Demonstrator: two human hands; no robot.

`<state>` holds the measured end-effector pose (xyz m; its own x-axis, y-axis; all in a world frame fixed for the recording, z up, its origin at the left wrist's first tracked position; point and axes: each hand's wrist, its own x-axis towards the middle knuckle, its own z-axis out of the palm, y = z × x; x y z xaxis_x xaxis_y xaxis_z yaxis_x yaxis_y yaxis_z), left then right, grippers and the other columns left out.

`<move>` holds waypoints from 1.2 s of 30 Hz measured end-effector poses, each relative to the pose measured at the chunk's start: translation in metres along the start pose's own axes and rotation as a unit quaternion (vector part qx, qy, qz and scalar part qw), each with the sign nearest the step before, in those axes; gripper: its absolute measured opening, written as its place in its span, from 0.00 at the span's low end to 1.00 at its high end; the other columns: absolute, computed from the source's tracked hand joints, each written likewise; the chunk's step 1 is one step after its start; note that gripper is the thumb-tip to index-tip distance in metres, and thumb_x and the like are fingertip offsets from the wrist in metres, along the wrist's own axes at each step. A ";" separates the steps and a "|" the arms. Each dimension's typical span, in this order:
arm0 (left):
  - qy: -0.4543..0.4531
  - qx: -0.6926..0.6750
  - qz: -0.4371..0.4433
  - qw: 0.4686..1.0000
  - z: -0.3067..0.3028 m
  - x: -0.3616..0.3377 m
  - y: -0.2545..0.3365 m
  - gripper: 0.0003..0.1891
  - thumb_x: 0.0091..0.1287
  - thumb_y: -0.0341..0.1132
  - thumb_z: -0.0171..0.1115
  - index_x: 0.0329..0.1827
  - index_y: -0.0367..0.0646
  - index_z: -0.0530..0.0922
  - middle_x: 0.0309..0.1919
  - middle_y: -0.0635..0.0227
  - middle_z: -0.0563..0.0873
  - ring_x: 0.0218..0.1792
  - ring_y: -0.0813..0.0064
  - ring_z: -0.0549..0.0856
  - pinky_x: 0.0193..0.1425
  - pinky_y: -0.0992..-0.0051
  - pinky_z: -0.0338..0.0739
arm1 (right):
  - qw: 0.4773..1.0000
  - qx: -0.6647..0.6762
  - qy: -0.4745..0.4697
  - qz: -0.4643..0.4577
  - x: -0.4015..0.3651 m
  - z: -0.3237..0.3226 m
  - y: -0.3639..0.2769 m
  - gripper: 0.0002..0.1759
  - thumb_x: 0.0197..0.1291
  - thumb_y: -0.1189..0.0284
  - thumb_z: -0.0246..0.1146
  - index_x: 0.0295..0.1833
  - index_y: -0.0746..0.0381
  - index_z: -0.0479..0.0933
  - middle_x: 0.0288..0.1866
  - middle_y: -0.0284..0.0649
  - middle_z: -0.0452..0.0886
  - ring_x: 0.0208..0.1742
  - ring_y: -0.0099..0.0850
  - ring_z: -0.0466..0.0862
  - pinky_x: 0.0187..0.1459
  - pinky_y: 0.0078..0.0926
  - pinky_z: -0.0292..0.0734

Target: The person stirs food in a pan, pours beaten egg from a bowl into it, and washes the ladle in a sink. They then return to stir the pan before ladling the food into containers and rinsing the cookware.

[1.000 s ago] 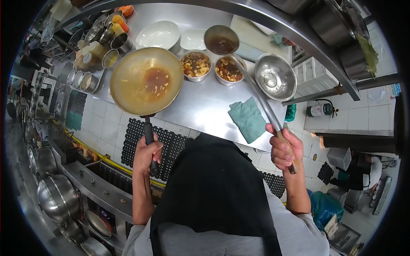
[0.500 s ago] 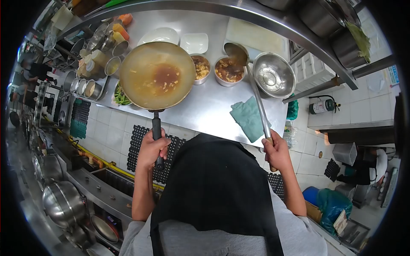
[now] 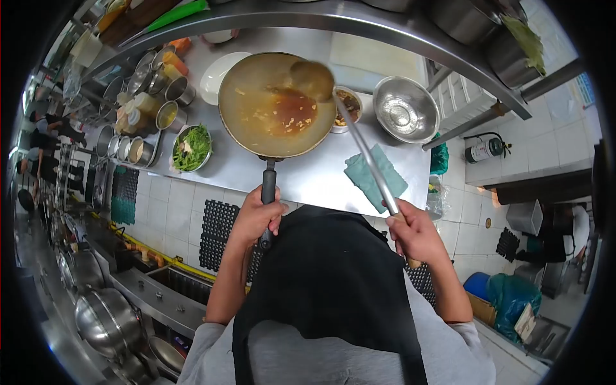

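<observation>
My left hand (image 3: pixel 258 217) is closed round the black handle of a wok (image 3: pixel 247 138), which I hold above the steel table. Brown sauce (image 3: pixel 292 110) with small pale bits pools in it. My right hand (image 3: pixel 416 232) grips the handle end of a long ladle (image 3: pixel 312 81), whose bowl is over the right side of the wok. Partly behind the wok's right rim stands a metal container of brown stew (image 3: pixel 348 108). To the left of the wok sits a bowl of green leaves (image 3: pixel 192 149).
An empty steel bowl (image 3: pixel 406 109) stands on the right of the table (image 3: pixel 308 183), near a folded green cloth (image 3: pixel 375 178). Sauce bottles (image 3: pixel 142 108) and metal cups crowd the left end. A steel shelf (image 3: pixel 308 11) crosses overhead. A white plate (image 3: pixel 221 77) lies behind the wok.
The wok has moved right, uncovering the bowl of greens and hiding one stew container. The ladle's bowl has swung left from above a stew container to over the wok.
</observation>
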<state>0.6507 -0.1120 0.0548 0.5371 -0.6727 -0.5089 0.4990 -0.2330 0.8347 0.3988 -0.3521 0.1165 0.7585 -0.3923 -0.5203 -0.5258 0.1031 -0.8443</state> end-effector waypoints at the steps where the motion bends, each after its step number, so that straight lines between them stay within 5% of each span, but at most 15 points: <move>1: -0.002 0.005 0.000 1.000 0.002 0.001 0.001 0.12 0.62 0.22 0.65 0.37 0.45 0.69 0.15 0.76 0.71 0.12 0.82 0.73 0.17 0.77 0.74 | 1.000 -0.010 -0.013 0.008 0.000 0.002 -0.002 0.22 0.79 0.69 0.54 0.71 0.69 0.73 0.24 0.35 0.74 0.14 0.21 0.72 0.17 0.20 0.71; 3: -0.004 0.007 -0.007 1.000 0.002 0.001 0.001 0.13 0.63 0.22 0.65 0.36 0.45 0.68 0.16 0.75 0.71 0.13 0.82 0.73 0.17 0.76 0.73 | 0.972 0.202 -0.107 0.063 -0.005 -0.008 -0.004 0.20 0.79 0.69 0.54 0.70 0.67 0.73 0.25 0.34 0.74 0.15 0.21 0.73 0.17 0.21 0.70; 8: -0.006 -0.002 -0.024 1.000 -0.005 -0.010 -0.007 0.12 0.63 0.21 0.64 0.35 0.44 0.68 0.16 0.74 0.72 0.12 0.81 0.72 0.17 0.76 0.73 | 0.768 0.572 -0.253 0.137 -0.010 -0.021 0.023 0.23 0.82 0.64 0.52 0.72 0.67 0.73 0.28 0.35 0.73 0.15 0.22 0.70 0.14 0.22 0.67; 15: 0.015 -0.019 -0.048 0.999 -0.036 -0.038 -0.026 0.12 0.61 0.20 0.62 0.36 0.45 0.68 0.15 0.74 0.71 0.12 0.81 0.71 0.17 0.75 0.72 | 0.770 0.593 -0.223 0.071 -0.016 -0.022 0.019 0.26 0.83 0.65 0.50 0.76 0.71 0.66 0.27 0.37 0.73 0.14 0.24 0.69 0.14 0.25 0.68; 19: 0.026 -0.061 -0.041 0.997 -0.055 -0.065 -0.038 0.12 0.61 0.18 0.61 0.39 0.45 0.69 0.15 0.74 0.71 0.10 0.81 0.70 0.15 0.76 0.70 | 0.850 0.511 -0.129 0.028 -0.005 -0.030 0.015 0.25 0.81 0.65 0.53 0.73 0.73 0.68 0.25 0.36 0.74 0.13 0.25 0.71 0.12 0.26 0.68; 20: 0.031 -0.073 -0.037 0.996 -0.064 -0.076 -0.041 0.12 0.61 0.18 0.61 0.39 0.45 0.69 0.15 0.75 0.71 0.10 0.81 0.69 0.15 0.76 0.70 | 0.907 0.415 -0.067 0.015 0.001 -0.027 0.010 0.23 0.80 0.66 0.55 0.71 0.72 0.70 0.25 0.35 0.74 0.13 0.24 0.72 0.13 0.25 0.69; 25: 0.069 -0.092 -0.014 0.993 -0.079 -0.094 -0.052 0.13 0.61 0.18 0.62 0.42 0.45 0.70 0.15 0.74 0.71 0.10 0.82 0.68 0.15 0.76 0.69 | 0.983 0.181 0.029 0.009 0.020 -0.017 0.027 0.21 0.80 0.67 0.56 0.69 0.69 0.73 0.25 0.34 0.74 0.14 0.23 0.73 0.14 0.22 0.70; 28: 0.077 -0.111 -0.007 0.991 -0.084 -0.099 -0.063 0.13 0.61 0.19 0.62 0.43 0.44 0.71 0.16 0.75 0.71 0.10 0.82 0.68 0.15 0.77 0.68 | 0.969 0.243 0.038 0.020 0.018 -0.013 0.030 0.21 0.80 0.67 0.56 0.70 0.67 0.73 0.25 0.34 0.74 0.14 0.23 0.73 0.15 0.21 0.69; 36: 0.133 -0.155 -0.011 0.979 -0.034 -0.116 -0.107 0.13 0.61 0.22 0.67 0.42 0.43 0.70 0.16 0.76 0.70 0.12 0.82 0.71 0.16 0.77 0.71 | 0.809 0.568 -0.147 0.040 0.012 -0.068 0.064 0.27 0.84 0.61 0.46 0.78 0.64 0.65 0.28 0.33 0.69 0.15 0.22 0.67 0.15 0.24 0.67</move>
<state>0.5581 0.0147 0.0172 0.6612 -0.4531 -0.5979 0.6731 0.0063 0.7395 0.3482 -0.4126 0.0643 0.8864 -0.1254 -0.4456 -0.0119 0.9561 -0.2928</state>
